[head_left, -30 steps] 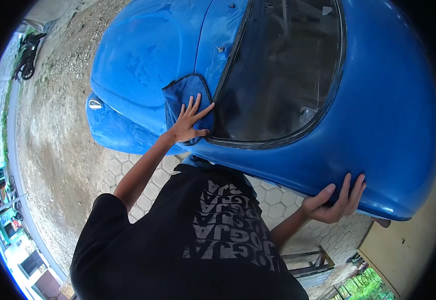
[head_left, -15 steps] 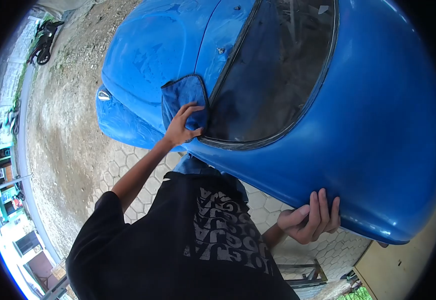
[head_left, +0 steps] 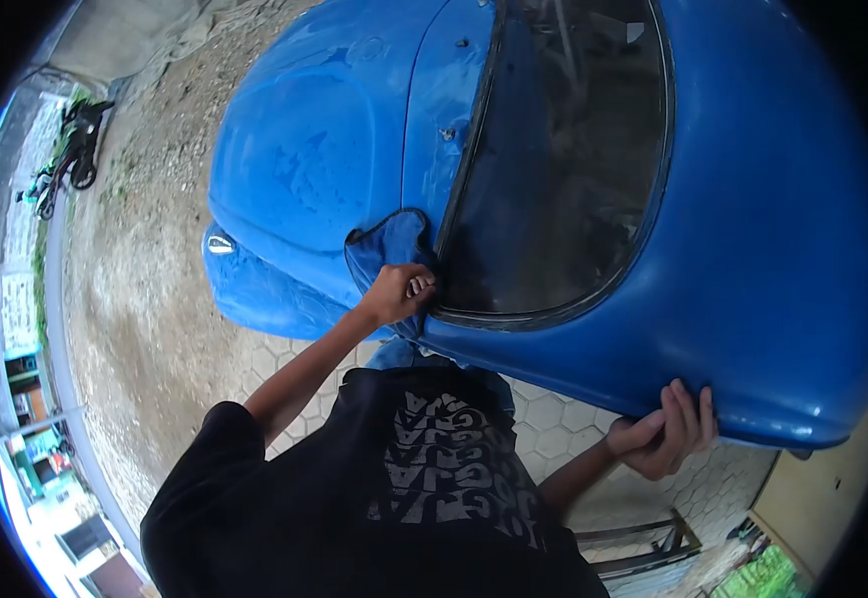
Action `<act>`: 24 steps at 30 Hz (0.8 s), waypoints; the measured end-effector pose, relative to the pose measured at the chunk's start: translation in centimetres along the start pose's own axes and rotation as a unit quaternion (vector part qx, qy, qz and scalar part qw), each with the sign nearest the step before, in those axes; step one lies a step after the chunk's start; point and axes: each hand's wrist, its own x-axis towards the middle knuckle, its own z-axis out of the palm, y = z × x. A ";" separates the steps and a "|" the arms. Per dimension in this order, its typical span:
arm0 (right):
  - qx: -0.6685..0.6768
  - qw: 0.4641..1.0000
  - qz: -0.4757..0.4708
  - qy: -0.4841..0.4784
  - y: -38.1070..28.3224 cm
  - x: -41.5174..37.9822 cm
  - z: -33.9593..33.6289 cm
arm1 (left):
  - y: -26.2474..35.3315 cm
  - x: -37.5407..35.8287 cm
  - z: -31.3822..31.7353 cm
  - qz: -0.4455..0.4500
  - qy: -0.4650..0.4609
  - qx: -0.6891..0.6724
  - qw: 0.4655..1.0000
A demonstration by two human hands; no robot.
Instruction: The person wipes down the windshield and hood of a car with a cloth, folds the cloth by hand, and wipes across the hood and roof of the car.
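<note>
My left hand (head_left: 400, 293) is closed around part of a dark blue cloth (head_left: 394, 242) with a black edge. The hand is at the lower corner of the windscreen (head_left: 564, 169), beside its black rubber seal. The rest of the cloth lies bunched on the blue car's bonnet side (head_left: 304, 130), next to the glass. Farther right, my right hand (head_left: 675, 434) has its fingers stretched out, with the tips against the lower edge of the car's blue roof (head_left: 753, 249). Nothing shows in that hand.
Grey hexagonal paving (head_left: 554, 424) lies beside the car, giving way to gravelly ground (head_left: 145, 269). A parked motorcycle (head_left: 77, 149) stands far left. A tan panel (head_left: 823, 508) and a dark metal frame (head_left: 643, 543) are at lower right.
My left hand has gone from spread flat on the cloth to a closed grip, and the cloth is now bunched. My right hand has slid rightward along the roof edge. The view has shifted slightly.
</note>
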 end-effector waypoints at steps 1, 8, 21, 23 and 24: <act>-0.005 1.000 -0.002 0.004 0.1 -0.1 0.0 | -0.4 0.3 0.1 0.030 0.006 0.014 0.999; -0.021 0.999 0.004 0.044 -0.4 0.2 0.6 | 0.7 1.2 -2.0 0.146 -0.157 -0.051 0.975; -0.199 0.962 0.183 0.041 -11.4 -1.0 5.3 | -4.0 3.4 -0.6 0.260 -0.037 -0.008 0.965; -0.212 0.962 0.173 0.007 -14.9 -1.4 6.2 | -3.8 4.0 -1.6 0.240 0.041 -0.053 0.968; -0.143 0.977 0.154 -0.041 -17.0 -2.4 6.9 | -3.6 4.4 -2.5 0.230 0.081 -0.073 0.967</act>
